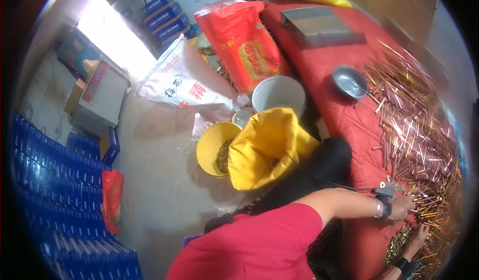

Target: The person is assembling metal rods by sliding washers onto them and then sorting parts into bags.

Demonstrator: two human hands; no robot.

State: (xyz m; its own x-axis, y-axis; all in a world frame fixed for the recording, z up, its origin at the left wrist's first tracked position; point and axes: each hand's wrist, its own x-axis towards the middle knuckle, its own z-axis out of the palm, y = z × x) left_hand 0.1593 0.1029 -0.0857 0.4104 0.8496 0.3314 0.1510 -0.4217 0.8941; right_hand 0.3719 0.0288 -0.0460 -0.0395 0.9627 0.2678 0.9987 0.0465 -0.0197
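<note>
Rods [411, 125] on mat [360, 147], right of bowl [351, 83]

Premises: a small workshop or packing room, by appearance. Basis: thin shiny rods [409, 125] are heaped in bulk across a red-covered surface [347, 130], with small brass-coloured parts [396, 245] piled beside them. A metal bowl [350, 82] stands on the same cover. On the bare, hard floor [154, 180] are a yellow bucket [206, 150] partly filled with small pieces, a pale tub [279, 93] and large printed sacks [187, 75]. Blue boxes [55, 180] are stacked in quantity along the left side.
</note>
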